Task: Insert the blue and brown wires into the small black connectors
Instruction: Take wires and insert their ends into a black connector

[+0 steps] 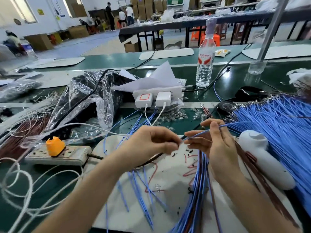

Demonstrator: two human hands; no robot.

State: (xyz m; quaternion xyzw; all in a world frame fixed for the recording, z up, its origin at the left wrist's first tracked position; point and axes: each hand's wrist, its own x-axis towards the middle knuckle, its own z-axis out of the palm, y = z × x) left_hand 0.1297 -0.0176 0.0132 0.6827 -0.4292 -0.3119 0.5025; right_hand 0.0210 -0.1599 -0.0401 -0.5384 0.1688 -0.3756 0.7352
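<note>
As if lining up an insertion, the right hand pinches a blue wire; the left hand pinches a tiny part.

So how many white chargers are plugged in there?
2, side by side on the white power strip: the orange-marked white charger left, the plain white charger right. White paper sheets may hide more.

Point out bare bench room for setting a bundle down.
Bare green belt lies between the water bottle and the clear cup. Crowded: the near white mat, strewn with blue wires and scraps; white cable coils fill the left.
</note>
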